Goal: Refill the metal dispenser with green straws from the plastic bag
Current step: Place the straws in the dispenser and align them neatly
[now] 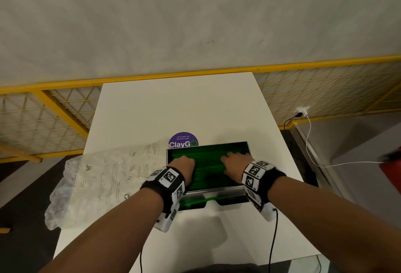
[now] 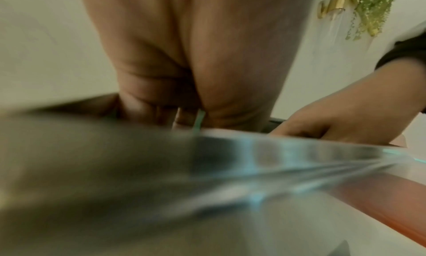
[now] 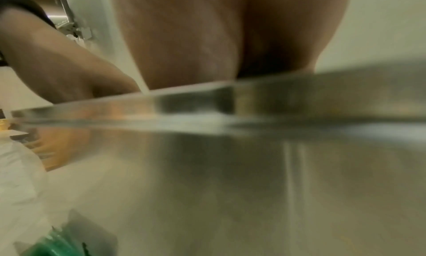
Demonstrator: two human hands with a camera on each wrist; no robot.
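Observation:
The open metal dispenser (image 1: 217, 191) stands on the white table (image 1: 184, 103), its bin filled with green straws (image 1: 208, 164). More straws show in its front slot (image 3: 53, 245). My left hand (image 1: 184, 163) is in the left half of the bin, fingers curled down among the straws. In the left wrist view a green straw (image 2: 199, 119) sticks out between those curled fingers (image 2: 147, 107). My right hand (image 1: 235, 160) lies over the right half, fingers spread on the straws. In the right wrist view its fingertips are hidden behind the blurred metal rim (image 3: 207, 99). The crumpled plastic bag (image 1: 97, 181) lies left of the dispenser.
A purple round sticker (image 1: 183, 140) is on the table just behind the dispenser. A yellow mesh fence (image 1: 65, 107) runs behind the table. At the right, a white cable (image 1: 308, 142) hangs from a wall socket, and a red object (image 1: 390, 164) sits at the frame edge.

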